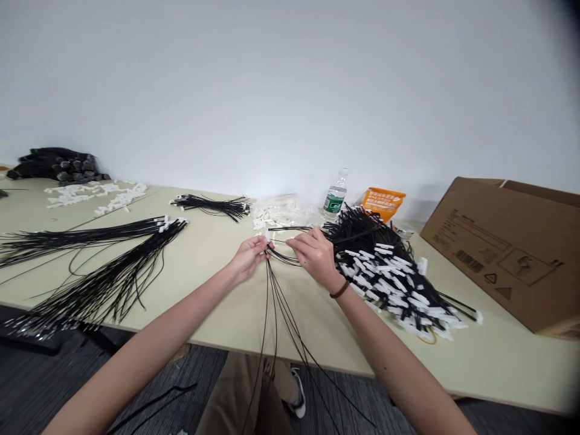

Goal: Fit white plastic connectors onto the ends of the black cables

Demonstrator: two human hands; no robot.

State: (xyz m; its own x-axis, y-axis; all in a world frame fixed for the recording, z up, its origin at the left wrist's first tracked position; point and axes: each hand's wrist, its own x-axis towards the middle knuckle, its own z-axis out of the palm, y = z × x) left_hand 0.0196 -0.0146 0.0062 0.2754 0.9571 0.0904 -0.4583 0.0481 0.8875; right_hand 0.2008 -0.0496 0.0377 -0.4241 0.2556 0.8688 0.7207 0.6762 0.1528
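The left hand (251, 258) is pinching a small, blocky white plastic connector (267, 234) between thumb and fingers, holding it over the smooth, pale table (208, 241). The right hand (316, 257) is pressing thumb and fingertips together on a thin black wire (280, 241) just beside the connector. Slender, flexible wires (274, 302) are hanging below the left hand and trailing past the table's edge. To the right, a tangled pile (385, 284) of black cords with oblong white plastic ends is spreading near a stiff brown cardboard box (493, 254). Behind it, a clear, green-labelled bottle (334, 202) is standing beside a glossy orange pouch (383, 202). Straight, stringy wire bundles (104, 272) are lying at left.
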